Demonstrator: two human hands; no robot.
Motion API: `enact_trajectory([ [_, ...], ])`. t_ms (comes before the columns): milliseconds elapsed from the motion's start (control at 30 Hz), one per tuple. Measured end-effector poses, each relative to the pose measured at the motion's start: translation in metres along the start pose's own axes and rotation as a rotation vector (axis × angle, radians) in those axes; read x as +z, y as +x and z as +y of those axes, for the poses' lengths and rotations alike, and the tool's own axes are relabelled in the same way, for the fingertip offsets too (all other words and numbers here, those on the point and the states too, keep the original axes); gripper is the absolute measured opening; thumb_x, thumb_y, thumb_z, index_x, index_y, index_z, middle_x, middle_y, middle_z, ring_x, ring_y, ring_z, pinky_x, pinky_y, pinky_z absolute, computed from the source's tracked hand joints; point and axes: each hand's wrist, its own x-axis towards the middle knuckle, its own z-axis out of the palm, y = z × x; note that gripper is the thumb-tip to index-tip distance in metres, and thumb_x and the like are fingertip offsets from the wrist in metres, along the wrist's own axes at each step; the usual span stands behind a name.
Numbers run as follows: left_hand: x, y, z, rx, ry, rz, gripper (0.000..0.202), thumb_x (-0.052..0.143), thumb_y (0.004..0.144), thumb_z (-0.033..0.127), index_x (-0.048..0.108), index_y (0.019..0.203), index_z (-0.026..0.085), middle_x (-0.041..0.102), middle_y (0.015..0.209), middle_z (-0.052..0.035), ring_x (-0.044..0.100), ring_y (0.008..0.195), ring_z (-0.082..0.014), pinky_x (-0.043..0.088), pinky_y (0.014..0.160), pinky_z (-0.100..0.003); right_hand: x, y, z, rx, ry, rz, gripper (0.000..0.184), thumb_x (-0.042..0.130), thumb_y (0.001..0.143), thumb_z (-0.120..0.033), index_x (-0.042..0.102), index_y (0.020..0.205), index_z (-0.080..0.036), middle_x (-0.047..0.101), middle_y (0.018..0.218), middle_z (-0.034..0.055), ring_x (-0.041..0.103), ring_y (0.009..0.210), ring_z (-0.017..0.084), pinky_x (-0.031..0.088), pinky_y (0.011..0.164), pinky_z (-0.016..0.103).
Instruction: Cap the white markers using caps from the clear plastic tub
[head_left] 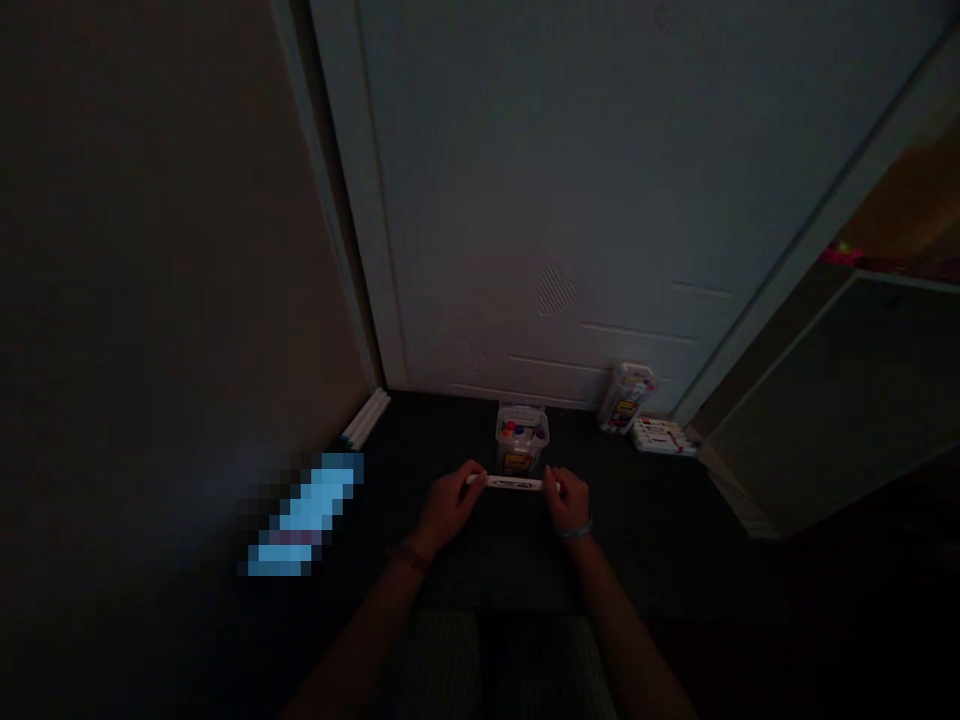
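Observation:
A white marker pen (514,484) with dark print lies level between my two hands, above the dark tabletop. My left hand (451,502) is closed on its left end, and my right hand (567,498) pinches its right end. Just behind the pen stands a clear plastic box (523,455), its lid tipped back. Inside the box show several marker ends in red, blue and purple. The room is dim, so the print on the pen cannot be read.
White markers (366,418) lie by the left wall. A glowing blurred screen (307,515) is at the left. At the back right, a clear marker case (625,398) stands beside a row of white markers (663,437). A pale panel (525,200) rises behind the dark table (645,550).

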Motion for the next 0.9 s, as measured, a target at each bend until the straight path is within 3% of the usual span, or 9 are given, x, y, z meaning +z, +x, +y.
enact_trajectory([
  [900, -0.0005, 0.0004, -0.0017, 0.017, 0.003, -0.005, 0.029, 0.033, 0.087, 0.041, 0.053, 0.085, 0.021, 0.052, 0.063, 0.003, 0.049, 0.056, -0.0123, 0.033, 0.054, -0.02, -0.0009, 0.0004, -0.0007, 0.002, -0.021, -0.033, 0.036, 0.039, 0.088, -0.029, 0.048, 0.055, -0.018, 0.044, 0.052, -0.0012, 0.042, 0.051, 0.011, 0.029, 0.052, 0.023],
])
